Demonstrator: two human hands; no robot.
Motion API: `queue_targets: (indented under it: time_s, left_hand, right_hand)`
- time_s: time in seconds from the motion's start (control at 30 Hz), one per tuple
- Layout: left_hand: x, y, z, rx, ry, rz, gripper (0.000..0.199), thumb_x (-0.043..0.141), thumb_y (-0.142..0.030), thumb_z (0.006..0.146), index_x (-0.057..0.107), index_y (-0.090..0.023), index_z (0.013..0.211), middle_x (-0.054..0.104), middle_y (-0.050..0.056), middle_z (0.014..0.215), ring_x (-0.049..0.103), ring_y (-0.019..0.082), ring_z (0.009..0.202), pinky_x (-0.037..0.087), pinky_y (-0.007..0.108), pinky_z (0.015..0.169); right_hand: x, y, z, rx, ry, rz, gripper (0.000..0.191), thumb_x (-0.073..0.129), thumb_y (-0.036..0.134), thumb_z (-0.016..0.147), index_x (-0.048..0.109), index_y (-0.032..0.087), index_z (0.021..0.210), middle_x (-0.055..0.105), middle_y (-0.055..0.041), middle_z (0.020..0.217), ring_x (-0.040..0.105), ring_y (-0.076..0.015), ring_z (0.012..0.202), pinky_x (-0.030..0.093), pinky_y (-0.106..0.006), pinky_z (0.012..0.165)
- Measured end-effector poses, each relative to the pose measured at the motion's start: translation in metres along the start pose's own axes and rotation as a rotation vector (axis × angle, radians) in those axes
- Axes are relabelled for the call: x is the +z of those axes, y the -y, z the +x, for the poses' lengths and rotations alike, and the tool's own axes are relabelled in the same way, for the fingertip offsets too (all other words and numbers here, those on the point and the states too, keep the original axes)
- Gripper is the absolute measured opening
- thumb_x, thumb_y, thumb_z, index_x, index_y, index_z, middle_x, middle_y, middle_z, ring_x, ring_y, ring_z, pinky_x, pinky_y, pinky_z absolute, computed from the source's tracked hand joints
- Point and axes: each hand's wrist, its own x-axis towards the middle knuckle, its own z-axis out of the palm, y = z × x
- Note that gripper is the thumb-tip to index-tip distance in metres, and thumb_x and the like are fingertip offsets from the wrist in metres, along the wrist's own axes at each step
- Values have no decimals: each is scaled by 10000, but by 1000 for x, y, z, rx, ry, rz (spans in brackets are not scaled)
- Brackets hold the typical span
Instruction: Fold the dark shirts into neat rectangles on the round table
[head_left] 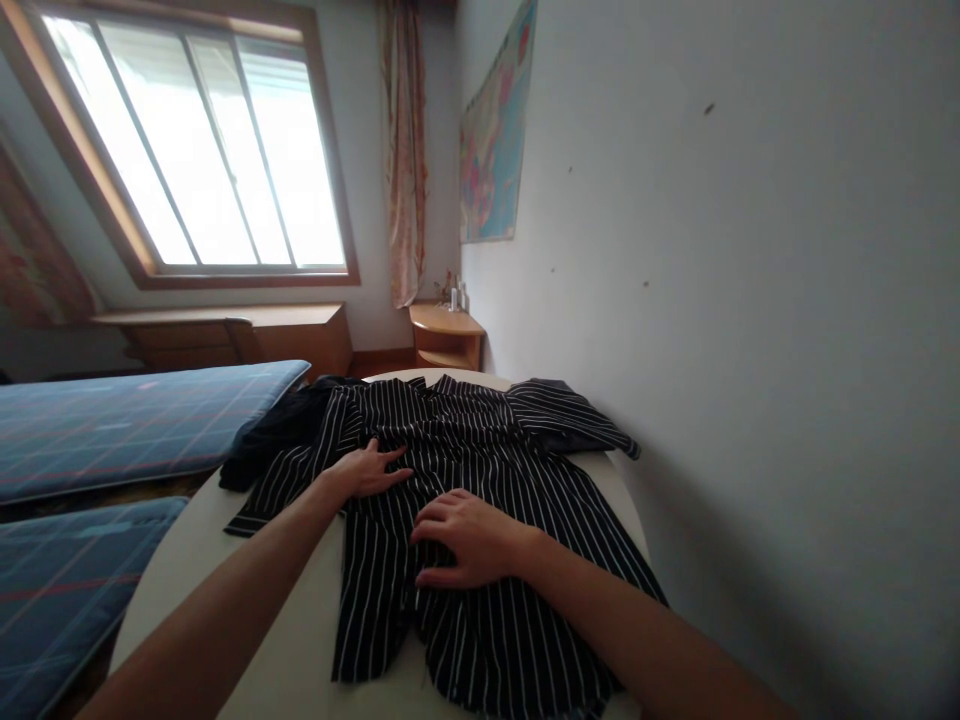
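A black shirt with white stripes [487, 440] lies spread over a round pale table [292, 600], collar end away from me and hem toward me. Its sleeves reach out to both sides, and the cloth is wrinkled across the waist. My left hand [369, 470] rests on the left half of the shirt with its fingers spread. Nearer to me, my right hand [465, 540] is over the middle front, fingers curved and thumb apart from them. Neither hand visibly grips the cloth. The shirt's hem hangs close to the near part of the table.
A dark piece of cloth [274, 435] lies at the table's left edge. Two blue plaid mattresses [150, 425] are to the left. A white wall [750, 350] stands close on the right. Behind are a wooden desk [300, 316] and a corner shelf [448, 320].
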Motion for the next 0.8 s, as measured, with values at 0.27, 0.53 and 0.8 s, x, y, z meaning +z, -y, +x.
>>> queue_targets:
  time_s: [0.27,0.53,0.8]
  left_hand:
    - [-11,-20,2,-20,67,135,571,323,-583,965,565,-277,1382,603,181,1280,658,330,1063,456,452,950]
    - [35,-42,-27,57,-375,38,426,387,-312,979,575,-167,1333,512,160,1413,464,302,1314,355,467,1100]
    - [63,-5,-63,142,-237,-75,569,356,-502,994,311,-319,1531,153,60,1644,146,328,1497,222,565,1165]
  right_hand:
    - [18,45,4,-270,117,238,577,598,511,904,487,258,1412,434,-52,1527,367,-225,1417,234,-403,1177]
    - [4,-2,-3,-96,-24,105,452,471,506,983,606,190,1276,530,-99,1438,449,-209,1354,272,-395,1156]
    - [-1,-47,-36,345,34,148,646,372,620,970,350,279,1518,243,-64,1619,131,-273,1502,98,-516,1207]
